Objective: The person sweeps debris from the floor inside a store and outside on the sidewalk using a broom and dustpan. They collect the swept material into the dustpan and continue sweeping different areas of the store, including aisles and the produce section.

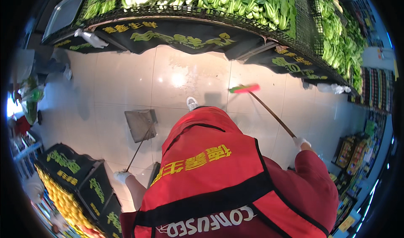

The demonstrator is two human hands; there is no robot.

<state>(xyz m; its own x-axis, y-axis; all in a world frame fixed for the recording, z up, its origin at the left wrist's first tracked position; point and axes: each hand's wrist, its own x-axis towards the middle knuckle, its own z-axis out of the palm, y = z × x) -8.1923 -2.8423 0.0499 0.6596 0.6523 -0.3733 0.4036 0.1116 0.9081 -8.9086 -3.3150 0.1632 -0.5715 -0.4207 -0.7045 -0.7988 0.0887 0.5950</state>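
Note:
My left hand (pixel 121 176), in a white glove, grips the thin handle of a long-handled dustpan (pixel 136 119). The grey-brown pan rests on the tiled floor (pixel 123 89) to the left of my body. My right hand (pixel 301 142), also gloved in white, is closed around the brown stick of a broom (pixel 273 114). Its red and green head (pixel 245 89) is blurred and lies over the tiles ahead and to the right. One light-coloured shoe (pixel 192 103) shows in front of my red apron (pixel 208 162).
Black crates of leafy greens (pixel 246 1) stand on a display with a dark printed skirt (pixel 180 35) across the front. A yellow fruit stand (pixel 63 203) is at lower left. A person (pixel 53 65) stands at far left. Packaged goods (pixel 350 152) line the right.

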